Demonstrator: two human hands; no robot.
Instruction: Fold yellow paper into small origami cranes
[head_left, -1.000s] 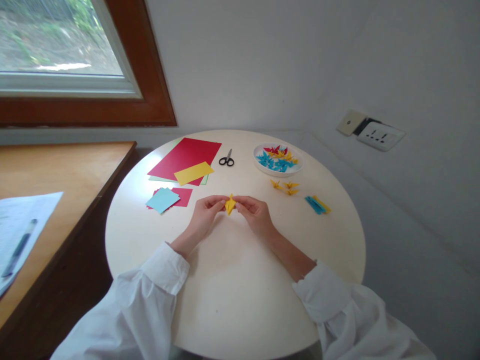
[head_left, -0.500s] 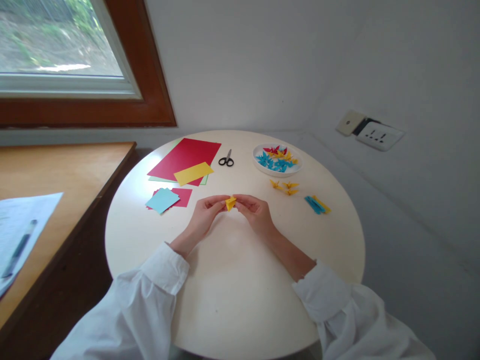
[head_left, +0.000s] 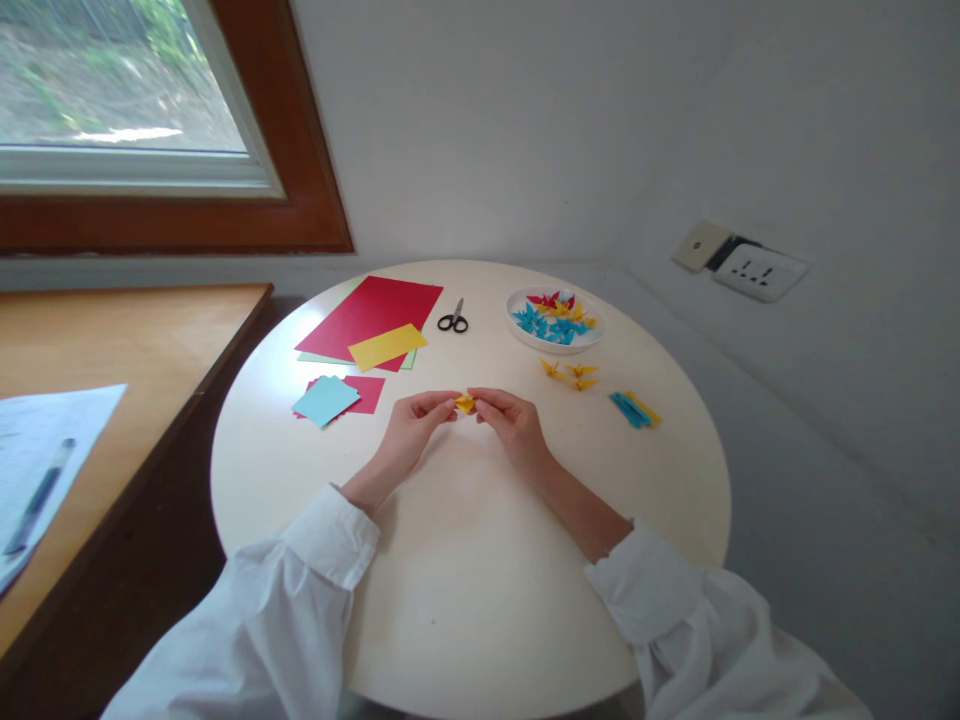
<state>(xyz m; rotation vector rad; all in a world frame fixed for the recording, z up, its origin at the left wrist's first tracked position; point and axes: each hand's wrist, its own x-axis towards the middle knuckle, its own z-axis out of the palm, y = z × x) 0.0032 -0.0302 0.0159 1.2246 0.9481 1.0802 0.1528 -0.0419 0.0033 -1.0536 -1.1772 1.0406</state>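
Note:
Between my two hands is a small folded yellow origami paper (head_left: 465, 404), held over the middle of the white round table (head_left: 480, 600). My left hand (head_left: 414, 430) pinches its left side between thumb and fingers. On the opposite side, my right hand (head_left: 512, 425) pinches it the same way. The fingertips partly cover the paper, so its full shape is hidden. Three yellow paper cranes (head_left: 580, 371) rest on the table beyond my right hand. Left of my left hand lies a stack of light blue paper squares (head_left: 325, 400) over red ones (head_left: 367, 394).
Large red sheets (head_left: 375, 315) with a yellow strip (head_left: 388, 347) lie at the back left, beside black-handled scissors (head_left: 453, 321). A white dish (head_left: 559, 348) holds several coloured cranes. Folded blue and yellow paper pieces (head_left: 631, 410) lie right. A wooden desk (head_left: 150, 330) bears papers and a pen (head_left: 39, 497).
The yellow paper, a tall diamond at first, now looks flatter and more compact between my fingertips. My hands have barely moved; everything else stays in place.

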